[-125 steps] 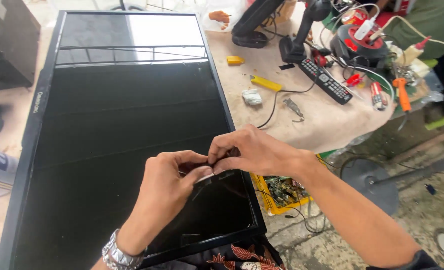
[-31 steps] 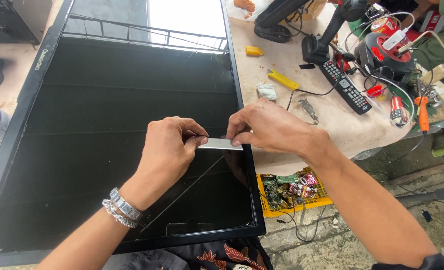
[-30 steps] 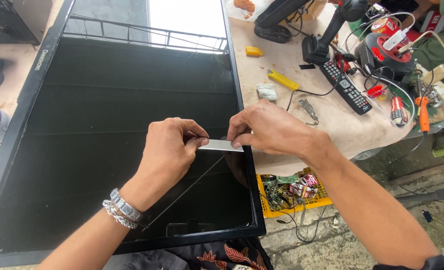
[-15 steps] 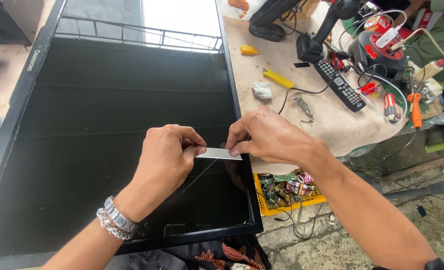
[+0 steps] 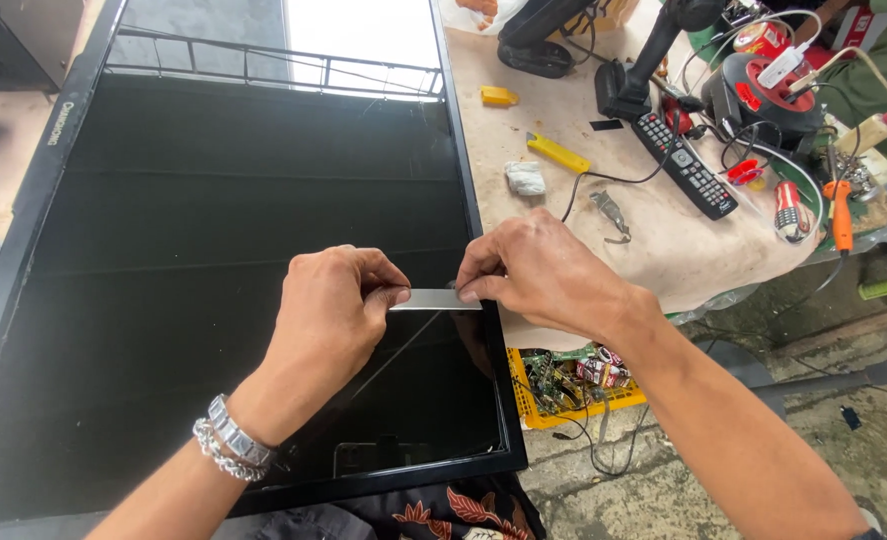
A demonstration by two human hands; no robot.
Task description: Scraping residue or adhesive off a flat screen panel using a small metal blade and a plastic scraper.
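**Stretching a strip of tape over the flat screen's right edge**

Looking down from the head camera, I see the biggest thing first: a flat television screen (image 5: 214,250) with a thin black frame, lying face up and filling most of the view. Its dark glass mirrors a railing and a bright patch of sky near the top.

To the right of it stands a workbench (image 5: 684,250) under a pale, stained cover. On it lie a black remote control (image 5: 686,167), a red and black cable reel (image 5: 769,95), a black stand, a yellow utility knife (image 5: 558,153), a small yellow block (image 5: 498,96), a crumpled white wad (image 5: 525,178) and a tool with an orange handle (image 5: 841,215).

Below the bench, on the rough floor, a yellow crate (image 5: 574,385) holds circuit boards and loose parts.

My left hand (image 5: 329,320) hovers above the glass, a metal bracelet on the wrist, thumb and forefinger pinched on the left end of the strip of tape (image 5: 434,299). My right hand (image 5: 539,270) sits at the screen's right frame, fingers curled and pinched on the other end.

The tape, pale and greyish, runs level and taut between the two hands, just above the lower right part of the screen, its right end at the frame. I cannot tell whether it touches the glass.
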